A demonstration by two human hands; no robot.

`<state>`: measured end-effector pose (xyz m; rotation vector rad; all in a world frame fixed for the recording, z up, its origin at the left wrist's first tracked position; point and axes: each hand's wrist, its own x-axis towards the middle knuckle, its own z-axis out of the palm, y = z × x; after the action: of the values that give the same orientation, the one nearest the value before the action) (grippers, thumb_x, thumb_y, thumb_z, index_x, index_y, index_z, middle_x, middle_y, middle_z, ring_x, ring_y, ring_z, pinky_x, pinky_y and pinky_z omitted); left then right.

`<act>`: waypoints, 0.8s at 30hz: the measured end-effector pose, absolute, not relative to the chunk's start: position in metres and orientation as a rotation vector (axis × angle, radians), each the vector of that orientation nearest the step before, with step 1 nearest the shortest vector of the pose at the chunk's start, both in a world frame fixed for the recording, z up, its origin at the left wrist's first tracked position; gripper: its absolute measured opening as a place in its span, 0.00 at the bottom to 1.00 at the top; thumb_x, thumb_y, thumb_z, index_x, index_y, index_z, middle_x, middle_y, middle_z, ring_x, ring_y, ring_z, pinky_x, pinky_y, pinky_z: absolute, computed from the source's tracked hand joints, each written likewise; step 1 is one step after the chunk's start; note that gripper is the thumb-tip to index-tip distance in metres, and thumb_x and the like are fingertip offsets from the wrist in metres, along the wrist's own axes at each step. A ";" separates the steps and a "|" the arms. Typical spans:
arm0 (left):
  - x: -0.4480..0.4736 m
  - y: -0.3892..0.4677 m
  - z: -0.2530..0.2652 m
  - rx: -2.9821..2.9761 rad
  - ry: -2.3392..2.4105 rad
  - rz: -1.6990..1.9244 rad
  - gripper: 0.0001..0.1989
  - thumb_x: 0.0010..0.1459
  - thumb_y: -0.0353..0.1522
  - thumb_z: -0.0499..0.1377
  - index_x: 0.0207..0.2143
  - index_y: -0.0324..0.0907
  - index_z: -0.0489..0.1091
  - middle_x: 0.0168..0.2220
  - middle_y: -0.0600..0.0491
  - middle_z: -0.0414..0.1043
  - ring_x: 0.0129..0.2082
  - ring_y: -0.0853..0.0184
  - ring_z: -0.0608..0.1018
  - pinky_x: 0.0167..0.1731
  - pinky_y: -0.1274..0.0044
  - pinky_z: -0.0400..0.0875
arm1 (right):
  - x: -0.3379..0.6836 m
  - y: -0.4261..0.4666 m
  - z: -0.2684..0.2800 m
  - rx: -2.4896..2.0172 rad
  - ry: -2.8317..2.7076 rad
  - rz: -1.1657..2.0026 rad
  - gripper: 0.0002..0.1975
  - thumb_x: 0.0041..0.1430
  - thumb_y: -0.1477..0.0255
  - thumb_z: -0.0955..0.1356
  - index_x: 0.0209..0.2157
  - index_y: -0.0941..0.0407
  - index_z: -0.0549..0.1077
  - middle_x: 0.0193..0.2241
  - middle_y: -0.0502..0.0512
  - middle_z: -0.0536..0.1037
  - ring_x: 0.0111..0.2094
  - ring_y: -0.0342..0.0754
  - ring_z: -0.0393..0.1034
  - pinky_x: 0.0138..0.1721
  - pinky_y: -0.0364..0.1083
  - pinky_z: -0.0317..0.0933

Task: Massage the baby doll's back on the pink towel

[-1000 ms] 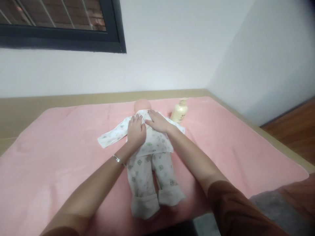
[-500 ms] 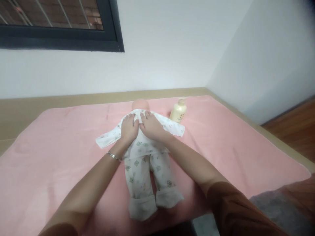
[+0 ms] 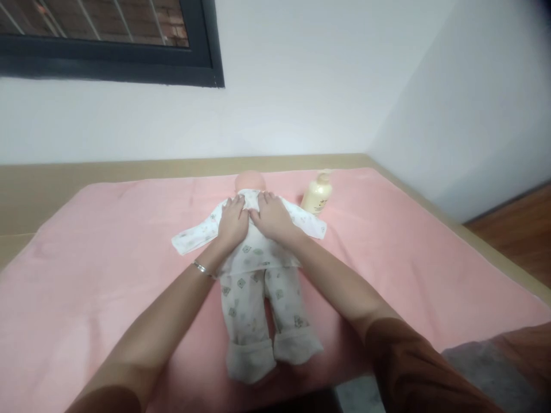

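Observation:
A baby doll (image 3: 250, 181) in white printed clothes lies on a pink blanket (image 3: 129, 229), its bald head toward the wall and no face showing. Its patterned top (image 3: 258, 249) has both sleeves spread sideways, and the trousers (image 3: 245, 315) have turned-up cuffs toward me. My left hand (image 3: 233, 221) rests flat on the left upper part of the doll's torso, with a silver bracelet (image 3: 202, 268) on that wrist. Flat on the right upper torso is my right hand (image 3: 274, 217), its thumb close to the left one. Neither hand grips the cloth visibly.
A pale yellow pump bottle (image 3: 317, 194) stands on the blanket beyond the doll's right sleeve. Around the blanket runs a beige edge (image 3: 172, 170) against the white wall (image 3: 293, 103). A dark-framed window (image 3: 129, 66) is at upper left, wooden floor (image 3: 512, 229) at right.
The fingers of my two hands have drawn slightly farther apart on the upper torso. The view has shifted a little; the doll and bottle look unmoved.

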<state>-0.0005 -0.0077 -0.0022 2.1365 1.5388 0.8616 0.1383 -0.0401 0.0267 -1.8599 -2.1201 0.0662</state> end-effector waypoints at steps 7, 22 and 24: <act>-0.008 0.008 -0.016 2.131 1.508 0.993 0.28 0.65 0.36 0.44 0.62 0.34 0.66 0.66 0.41 0.63 0.69 0.56 0.63 0.71 0.59 0.54 | 0.121 -0.057 0.022 -1.781 -2.225 -0.034 0.32 0.70 0.67 0.57 0.69 0.72 0.54 0.69 0.78 0.52 0.72 0.66 0.45 0.71 0.60 0.42; 0.014 -0.034 -0.005 2.325 1.640 0.881 0.26 0.66 0.32 0.44 0.62 0.30 0.64 0.67 0.32 0.59 0.71 0.45 0.57 0.68 0.49 0.53 | 0.157 -0.023 0.023 -1.701 -2.152 0.242 0.31 0.70 0.64 0.56 0.68 0.66 0.56 0.69 0.70 0.57 0.70 0.60 0.50 0.70 0.59 0.45; 0.014 -0.033 -0.003 2.301 1.612 0.868 0.26 0.66 0.32 0.44 0.61 0.30 0.64 0.68 0.34 0.59 0.71 0.45 0.57 0.68 0.49 0.53 | 0.158 -0.025 0.027 -1.696 -2.210 0.215 0.32 0.71 0.63 0.56 0.68 0.68 0.55 0.69 0.71 0.56 0.70 0.60 0.52 0.69 0.58 0.46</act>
<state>0.0140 -0.0334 -0.0026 2.3007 1.6125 0.8681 0.1584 -0.0254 0.0275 -1.6958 -2.2101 0.2155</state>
